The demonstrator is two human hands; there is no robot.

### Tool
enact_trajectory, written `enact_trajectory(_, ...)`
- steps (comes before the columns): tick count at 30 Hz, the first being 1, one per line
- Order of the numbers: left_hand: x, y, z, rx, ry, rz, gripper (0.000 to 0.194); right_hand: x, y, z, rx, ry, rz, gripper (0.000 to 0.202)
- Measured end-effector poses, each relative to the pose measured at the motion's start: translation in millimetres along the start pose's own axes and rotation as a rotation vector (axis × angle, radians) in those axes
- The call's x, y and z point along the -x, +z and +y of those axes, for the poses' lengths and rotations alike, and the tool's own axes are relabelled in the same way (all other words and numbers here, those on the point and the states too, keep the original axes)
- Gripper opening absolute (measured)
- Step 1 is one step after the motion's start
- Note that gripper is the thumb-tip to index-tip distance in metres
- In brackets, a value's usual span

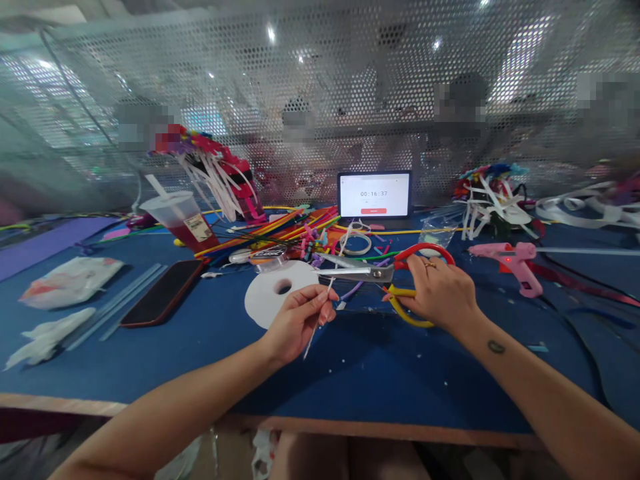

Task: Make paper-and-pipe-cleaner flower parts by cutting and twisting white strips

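Note:
Between the fingertips of my left hand (pixel 304 315) is a thin white pipe cleaner (pixel 310 340), slanting up past the fingers. My right hand (pixel 440 288) is wrapped round a pair of scissors (pixel 383 274) with one red and one yellow handle. Its blades are parted and point left, with the top of the pipe cleaner close to them; I cannot tell whether they touch. Behind my left hand lies a white disc (pixel 260 297) with a round hole in its middle.
A phone (pixel 163 293), clear glue sticks (pixel 117 303) and a drink cup (pixel 185 220) are on the left. Coloured pipe cleaners (pixel 280 230) pile up behind the disc, near a tablet timer (pixel 375 195). A pink glue gun (pixel 517 261) lies on the right, its cord trailing.

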State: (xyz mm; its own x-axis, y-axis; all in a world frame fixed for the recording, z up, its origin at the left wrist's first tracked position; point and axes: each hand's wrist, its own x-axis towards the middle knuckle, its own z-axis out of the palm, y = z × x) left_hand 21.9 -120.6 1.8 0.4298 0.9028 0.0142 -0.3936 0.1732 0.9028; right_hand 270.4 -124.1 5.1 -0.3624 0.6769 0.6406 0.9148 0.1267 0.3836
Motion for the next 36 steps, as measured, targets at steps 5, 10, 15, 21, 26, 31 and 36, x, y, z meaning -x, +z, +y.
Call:
enact_trajectory(5, 0.3, -0.1, 0.6, -0.054, 0.009, 0.028, 0.015, -0.2, -0.7, 0.6, 0.019, -0.008, 0.032, 0.068)
enact_trajectory(10, 0.5, 0.4, 1.2, -0.094, 0.023, 0.066, 0.018, 0.1, -0.1, 0.8, -0.005, 0.017, -0.002, 0.068)
enact_trajectory(15, 0.7, -0.9, 0.5, -0.172, 0.032, 0.091, 0.019, -0.7, -1.9, 4.1, 0.012, -0.004, 0.010, 0.065)
enact_trajectory(21, 1.4, 0.6, 1.5, -0.273, 0.075, 0.127, 0.021, -1.2, -3.9, 6.8, -0.002, 0.010, 0.020, 0.066)
enact_trajectory(26, 2.2, 1.0, 1.7, -0.290, 0.083, 0.123, 0.021, -1.4, -3.6, 6.1, 0.014, -0.010, 0.042, 0.064)
enact_trajectory(31, 2.4, 0.4, 1.4, -0.262, 0.073, 0.119, 0.021, -1.1, -3.6, 3.8, -0.023, -0.012, 0.006, 0.062)
enact_trajectory(36, 1.7, 0.1, 1.4, -0.222, 0.049, 0.118, 0.020, -0.6, -3.2, 2.4, -0.018, -0.012, 0.006, 0.064)
